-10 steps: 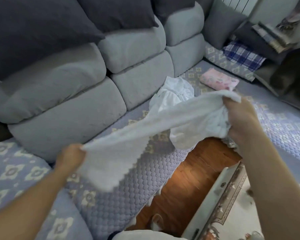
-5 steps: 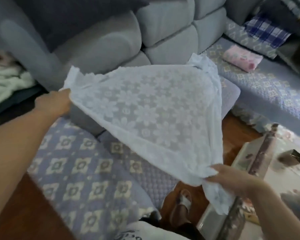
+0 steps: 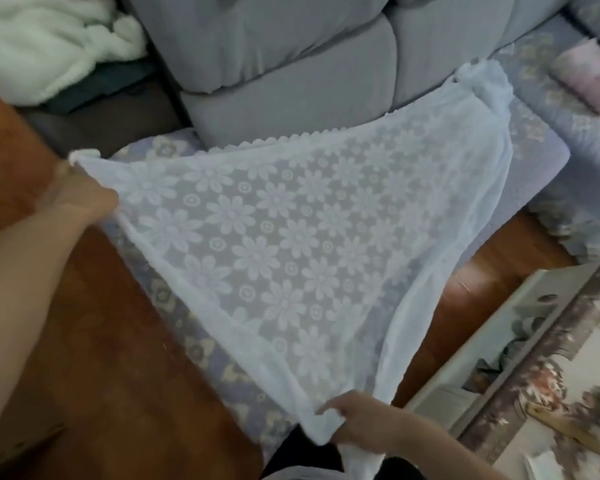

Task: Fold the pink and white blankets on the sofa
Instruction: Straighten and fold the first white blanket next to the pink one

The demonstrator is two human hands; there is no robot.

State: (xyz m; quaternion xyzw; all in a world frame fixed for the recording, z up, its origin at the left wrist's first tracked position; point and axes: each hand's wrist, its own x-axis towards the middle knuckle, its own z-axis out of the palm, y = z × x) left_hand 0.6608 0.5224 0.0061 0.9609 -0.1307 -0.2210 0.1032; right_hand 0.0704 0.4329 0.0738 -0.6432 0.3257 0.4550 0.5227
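**White blanket spread for folding; pink blanket apparently done**

Shown mid-task, at the spreading stage. White blanket (image 3: 284, 244), sheer with a daisy pattern and scalloped edge, stretched in the air over the patterned seat cover (image 3: 534, 157) of the sofa (image 3: 291, 77). Left hand (image 3: 84, 199) closed on one corner at the left, fingers pinched around bunched cloth. Right hand (image 3: 357, 424) closed on the near corner at the bottom, cloth gathered in the fist, some hanging below it. Far corner bunched and resting on the seat at upper right; cloth between the three points taut and roughly triangular, not yet flat.

No fold yet visible in the white blanket: judged the opening step of its fold, with laying flat, halving and squaring left to do.

Pink blanket (image 3: 589, 76) lying on the seat at far right, well apart from both hands, blurred but compact in outline; judged already folded, though not certain.

Fluffy white bundle (image 3: 49, 43) at upper left, off the sofa's end; role in the task unclear.
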